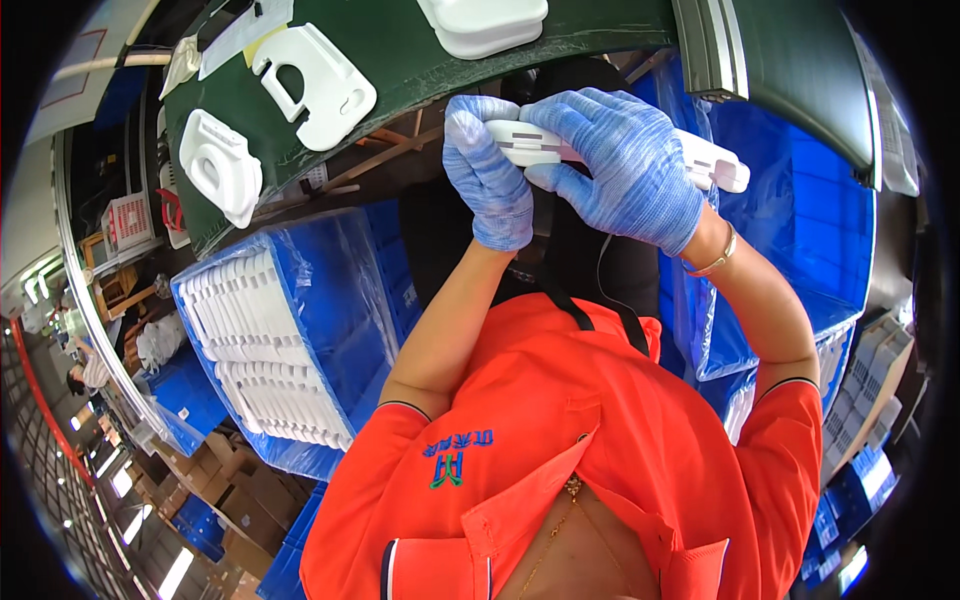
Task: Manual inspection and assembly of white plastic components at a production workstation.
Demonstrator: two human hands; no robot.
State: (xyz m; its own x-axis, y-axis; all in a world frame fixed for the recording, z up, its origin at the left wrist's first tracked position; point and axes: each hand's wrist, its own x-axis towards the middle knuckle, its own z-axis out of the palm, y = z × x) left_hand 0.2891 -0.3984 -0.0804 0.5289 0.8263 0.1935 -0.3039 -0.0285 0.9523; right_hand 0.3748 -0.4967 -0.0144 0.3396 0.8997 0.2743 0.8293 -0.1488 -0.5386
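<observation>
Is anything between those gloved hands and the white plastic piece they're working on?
Nothing visible. Both the left hand and the right hand already grip the white plastic piece directly, with only their blue gloves between skin and plastic. It is held up, apart from the green belt.

Three white plastic parts (312, 85) on the green belt (420, 50) (one held (620, 150)), two blue crates (345, 320).

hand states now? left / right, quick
Left hand: closed, gripping the left end of the white plastic part.
Right hand: closed, wrapped over the middle of the same part.
</observation>
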